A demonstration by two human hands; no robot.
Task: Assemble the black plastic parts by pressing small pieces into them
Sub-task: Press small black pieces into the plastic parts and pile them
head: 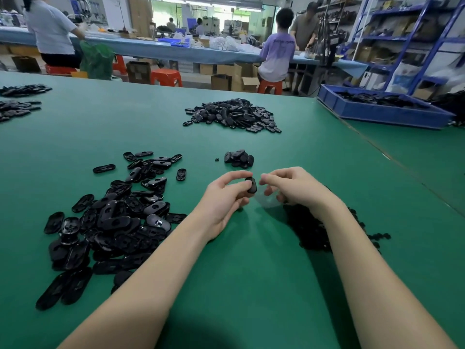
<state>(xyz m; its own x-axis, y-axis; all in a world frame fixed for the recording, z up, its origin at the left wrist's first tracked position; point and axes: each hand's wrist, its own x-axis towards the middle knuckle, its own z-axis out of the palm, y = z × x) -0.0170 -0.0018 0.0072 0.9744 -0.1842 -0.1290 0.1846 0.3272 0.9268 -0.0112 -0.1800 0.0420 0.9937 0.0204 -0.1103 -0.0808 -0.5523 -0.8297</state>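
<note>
Head view: mid-assembly, one black oval part [252,185] pinched upright above the green table [251,273].

Gripped in curled fingers of left hand [226,195], probably to steady it for pressing in a piece. Right hand [289,188] just beside, fingers curled; anything pinched there too small to tell. Loose parts pile [108,222] near left, within easy reach; dark small-pieces heap [317,230] under right wrist; small stack [239,158] just beyond, likely finished. No readable writing or brands.
</note>
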